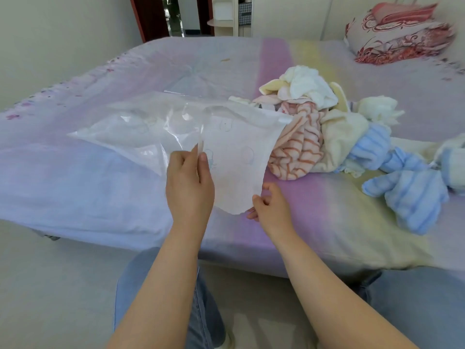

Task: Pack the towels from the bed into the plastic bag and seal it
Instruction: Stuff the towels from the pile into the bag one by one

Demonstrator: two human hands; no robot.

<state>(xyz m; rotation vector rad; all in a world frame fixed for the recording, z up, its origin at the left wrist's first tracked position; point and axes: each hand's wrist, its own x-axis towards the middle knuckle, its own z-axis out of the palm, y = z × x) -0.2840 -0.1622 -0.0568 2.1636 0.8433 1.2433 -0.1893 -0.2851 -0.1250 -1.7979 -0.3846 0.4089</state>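
A large clear plastic bag lies across the bed with its mouth lifted toward me. My left hand pinches the bag's upper rim between thumb and fingers. My right hand holds the lower white edge of the bag's opening near the bed's front. A heap of towels sits to the right: a pink striped towel, a white one, a cream one and blue striped ones. The pink striped towel touches the bag's right edge.
The bed has a pastel purple, pink and yellow sheet. Red floral pillows are stacked at the far right corner. A doorway opens behind the bed. My legs in jeans are below, at the bed's front edge.
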